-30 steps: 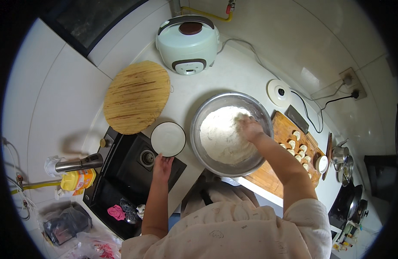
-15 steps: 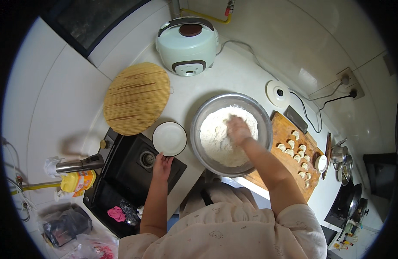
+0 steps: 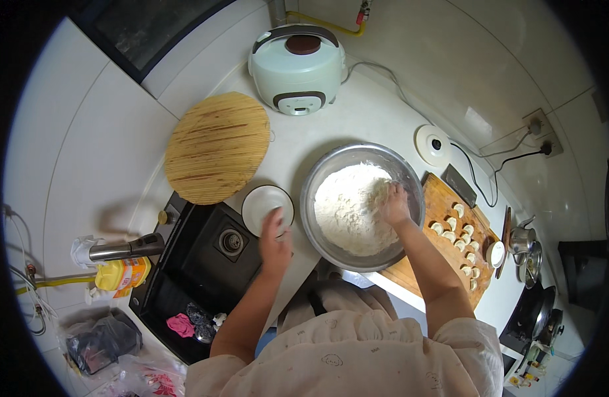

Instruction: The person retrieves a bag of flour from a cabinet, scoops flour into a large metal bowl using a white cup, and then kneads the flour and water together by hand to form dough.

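A large metal basin (image 3: 309, 225) holds a heap of white flour (image 3: 353, 206) in the middle of the counter. My right hand (image 3: 396, 206) is inside it at the right, its fingers bent into the edge of the flour near the basin wall; the fingertips are partly hidden. To the left of the basin, a white bowl with a dark rim (image 3: 257, 202) sits on the counter beside the sink. My left hand (image 3: 275, 243) is over the bowl's near right edge, slightly blurred, fingers apart and holding nothing.
A wooden board (image 3: 420, 278) with several crescent-shaped dough pieces (image 3: 459, 243) lies right of the basin. A cleaver (image 3: 460, 183) and a white lid (image 3: 433, 145) are behind it. The black sink (image 3: 205, 255) is left, a round slatted mat (image 3: 217, 147) and a rice cooker (image 3: 298, 73) farther back.
My left hand has let go of the white bowl's rim and moved up and right over it. My right hand has shifted from the middle of the flour to its right side.
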`<control>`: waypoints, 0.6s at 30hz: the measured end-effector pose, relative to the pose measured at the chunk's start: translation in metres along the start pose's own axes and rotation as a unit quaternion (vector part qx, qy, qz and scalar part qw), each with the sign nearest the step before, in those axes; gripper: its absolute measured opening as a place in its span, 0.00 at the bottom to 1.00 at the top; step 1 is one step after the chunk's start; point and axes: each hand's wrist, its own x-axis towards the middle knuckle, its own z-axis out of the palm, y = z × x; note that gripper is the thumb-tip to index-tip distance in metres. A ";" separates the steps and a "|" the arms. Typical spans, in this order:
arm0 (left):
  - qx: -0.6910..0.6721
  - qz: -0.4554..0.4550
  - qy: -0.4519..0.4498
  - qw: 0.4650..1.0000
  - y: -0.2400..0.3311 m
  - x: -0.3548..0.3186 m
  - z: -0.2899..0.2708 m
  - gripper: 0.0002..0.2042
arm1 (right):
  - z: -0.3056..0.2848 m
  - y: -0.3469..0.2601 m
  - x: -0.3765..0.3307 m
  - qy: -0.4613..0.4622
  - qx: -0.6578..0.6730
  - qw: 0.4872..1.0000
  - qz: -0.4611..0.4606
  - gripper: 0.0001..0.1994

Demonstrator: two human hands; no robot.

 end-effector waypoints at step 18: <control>0.185 -0.027 -0.066 0.980 0.011 0.034 0.074 0.30 | -0.028 0.008 -0.028 -0.188 -0.137 0.947 -0.223 0.23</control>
